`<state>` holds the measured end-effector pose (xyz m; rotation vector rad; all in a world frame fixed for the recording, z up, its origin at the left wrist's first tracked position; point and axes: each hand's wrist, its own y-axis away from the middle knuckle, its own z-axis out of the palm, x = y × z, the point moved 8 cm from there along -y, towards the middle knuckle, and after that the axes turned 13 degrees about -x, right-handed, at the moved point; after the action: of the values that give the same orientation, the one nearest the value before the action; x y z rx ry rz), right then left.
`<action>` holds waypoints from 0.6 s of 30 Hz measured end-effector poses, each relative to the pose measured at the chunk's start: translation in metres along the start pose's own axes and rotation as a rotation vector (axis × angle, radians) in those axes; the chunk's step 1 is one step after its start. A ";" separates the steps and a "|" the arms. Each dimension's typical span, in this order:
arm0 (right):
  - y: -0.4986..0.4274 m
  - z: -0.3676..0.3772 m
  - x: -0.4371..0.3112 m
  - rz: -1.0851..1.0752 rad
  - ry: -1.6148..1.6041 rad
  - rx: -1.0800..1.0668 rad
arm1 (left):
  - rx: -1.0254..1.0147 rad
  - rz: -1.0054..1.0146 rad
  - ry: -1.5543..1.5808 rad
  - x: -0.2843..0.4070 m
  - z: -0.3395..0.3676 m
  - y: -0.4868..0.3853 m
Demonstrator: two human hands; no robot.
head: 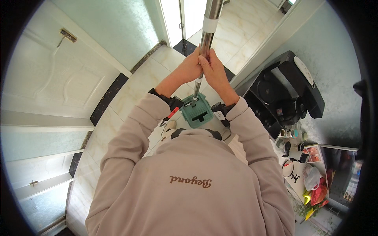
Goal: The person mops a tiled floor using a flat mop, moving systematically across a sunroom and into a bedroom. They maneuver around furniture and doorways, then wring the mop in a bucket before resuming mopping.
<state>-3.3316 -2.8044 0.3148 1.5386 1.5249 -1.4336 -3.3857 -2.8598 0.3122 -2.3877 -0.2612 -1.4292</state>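
Both my hands grip a shiny metal mop-like pole, one at each side of it. My left hand (pixel 190 66) closes round the pole from the left, and my right hand (pixel 213 66) from the right, its thumb across the front. The metal pole (pixel 207 41) has white plastic collars and runs from the top of the picture down into a green plastic bucket (pixel 206 101) on the floor. A black fitting (pixel 200 116) shows in the bucket's near part. What is on the pole's lower end inside the bucket cannot be made out.
At the right stands a black water dispenser or drinks machine (pixel 301 85), with jars and cups (pixel 291 132) beside it. Nearer me are a plastic bag (pixel 311 177) and red wrapping (pixel 319 193). White doors (pixel 59 67) line the left wall. A doorway opens ahead.
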 end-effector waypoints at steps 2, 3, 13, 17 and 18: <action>-0.009 -0.012 -0.034 -0.104 0.064 0.037 | 0.018 0.002 -0.082 0.029 -0.015 -0.007; -0.012 -0.019 -0.053 -0.117 0.093 0.067 | 0.022 -0.052 -0.110 0.043 -0.022 -0.010; -0.040 -0.070 -0.277 -0.847 0.020 0.055 | -0.035 0.503 -0.354 0.281 -0.109 -0.022; -0.046 -0.070 -0.276 -0.890 -0.091 -0.025 | -0.006 0.506 -0.203 0.284 -0.108 -0.030; -0.050 -0.070 -0.261 -0.800 -0.098 0.009 | 0.130 0.444 -0.250 0.266 -0.104 -0.028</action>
<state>-3.3031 -2.8238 0.5876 0.8467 2.1945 -1.8817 -3.3534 -2.8788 0.5971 -2.3234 0.1106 -0.8906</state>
